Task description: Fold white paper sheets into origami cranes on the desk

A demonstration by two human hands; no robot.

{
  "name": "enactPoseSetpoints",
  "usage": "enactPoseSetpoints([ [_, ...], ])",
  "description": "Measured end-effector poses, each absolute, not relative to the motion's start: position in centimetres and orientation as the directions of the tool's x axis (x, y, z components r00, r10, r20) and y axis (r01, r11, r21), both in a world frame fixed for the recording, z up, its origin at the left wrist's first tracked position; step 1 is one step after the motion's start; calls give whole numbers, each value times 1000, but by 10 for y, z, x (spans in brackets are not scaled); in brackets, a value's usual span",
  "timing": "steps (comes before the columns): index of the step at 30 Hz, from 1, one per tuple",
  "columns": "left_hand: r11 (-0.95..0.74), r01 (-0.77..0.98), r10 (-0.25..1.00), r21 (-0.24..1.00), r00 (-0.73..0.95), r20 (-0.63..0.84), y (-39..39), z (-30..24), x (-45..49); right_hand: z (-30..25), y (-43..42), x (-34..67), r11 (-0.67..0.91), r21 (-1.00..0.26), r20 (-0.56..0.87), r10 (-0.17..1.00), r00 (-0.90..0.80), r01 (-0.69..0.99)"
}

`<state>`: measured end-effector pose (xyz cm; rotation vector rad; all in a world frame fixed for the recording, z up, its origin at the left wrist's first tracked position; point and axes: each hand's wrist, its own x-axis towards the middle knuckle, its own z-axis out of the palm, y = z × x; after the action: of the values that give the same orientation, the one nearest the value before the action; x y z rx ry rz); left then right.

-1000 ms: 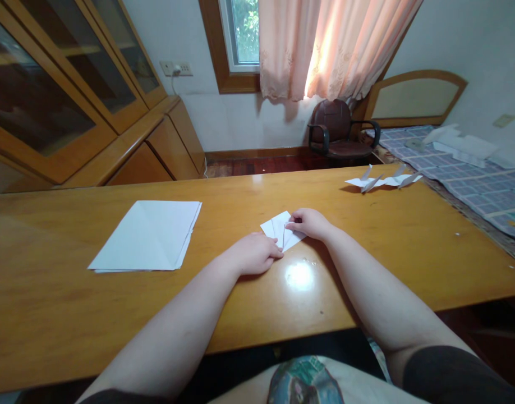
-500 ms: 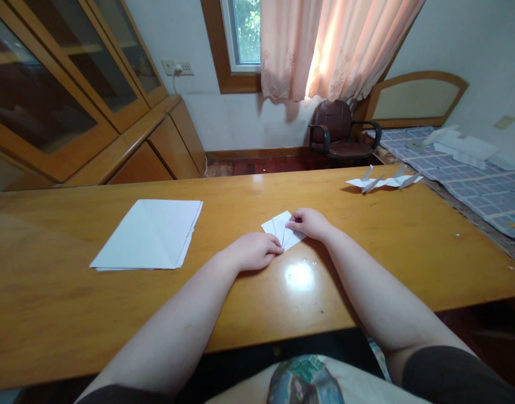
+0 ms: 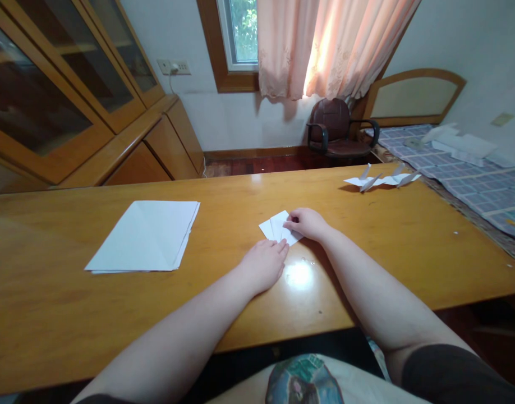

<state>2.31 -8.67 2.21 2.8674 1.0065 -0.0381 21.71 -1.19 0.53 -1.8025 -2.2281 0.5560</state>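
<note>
A small folded piece of white paper [image 3: 276,223] lies on the wooden table, with creases and a flap showing on its upper face. Thumb and bent fingers of my right hand [image 3: 307,223] are closed on its right part and cover that side. My left hand [image 3: 266,262] rests palm down at the paper's near edge, fingers stretched out flat and fingertips on the near corner. Off to the left is a stack of white paper sheets [image 3: 146,234], the top one marked by a diagonal crease. Folded paper cranes [image 3: 369,182] stand near the far right edge of the table.
The wooden table [image 3: 224,199] spans the view, its near edge close to my body. Beyond it stand a brown armchair [image 3: 331,126] and a bed [image 3: 463,163] with a checked cover. A glass-door cabinet [image 3: 110,134] is at the left; pink curtains [image 3: 289,50] hang by the window.
My left hand has turned and shifted slightly right and nearer to me, its fingers now flatter at the paper's near corner. My right hand keeps its hold. The view has moved slightly.
</note>
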Motion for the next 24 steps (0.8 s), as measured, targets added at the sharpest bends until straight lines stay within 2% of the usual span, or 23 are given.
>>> enactPoseSetpoints([
  [3,-735,675,668,64,737,-99,-95,20,29,6,-12,215,158,-410,-69,977,-203,898],
  [14,-662,738,703,133,673,-230,-96,31,28,8,-13,211,144,-344,-79,980,-182,928],
  [19,-669,735,710,111,676,-195,-96,27,29,5,-12,212,176,-323,-66,976,-208,930],
  [24,-669,733,731,126,679,-68,-87,10,30,4,-12,211,202,-311,-25,975,-221,929],
])
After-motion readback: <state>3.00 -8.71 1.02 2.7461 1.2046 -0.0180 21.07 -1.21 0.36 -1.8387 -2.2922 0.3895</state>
